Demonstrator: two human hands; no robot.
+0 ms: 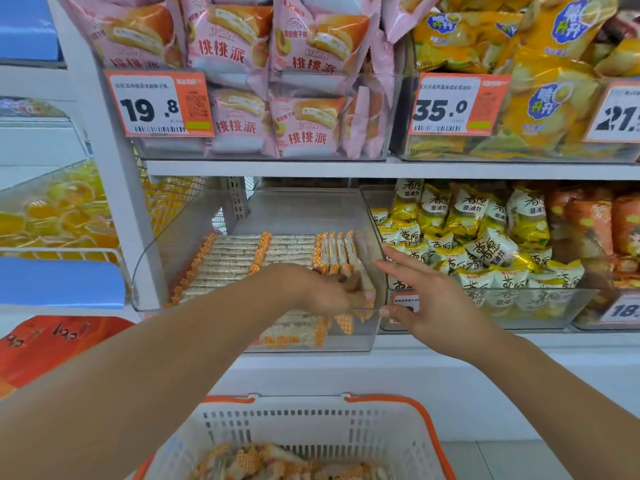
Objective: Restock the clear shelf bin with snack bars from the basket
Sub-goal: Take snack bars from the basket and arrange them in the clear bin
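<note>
The clear shelf bin [194, 237] sits on the middle shelf, holding rows of snack bars [235, 258] in white wrappers with orange checked ends. My left hand [332, 289] reaches into the bin's right front corner and its fingers curl round upright snack bars there. My right hand [426, 299] is just right of the bin with fingers spread straight, its thumb at the bin's front right edge. Below, a white basket [311, 424] with an orange rim holds several more snack bars [277, 462].
A neighbouring clear bin [519, 306] of yellow and white snack packs stands right of the target bin. Pink pie packs [277, 81] and yellow bags [536, 81] fill the shelf above, with price tags [159, 102] on front. Orange packs [52, 344] lie at lower left.
</note>
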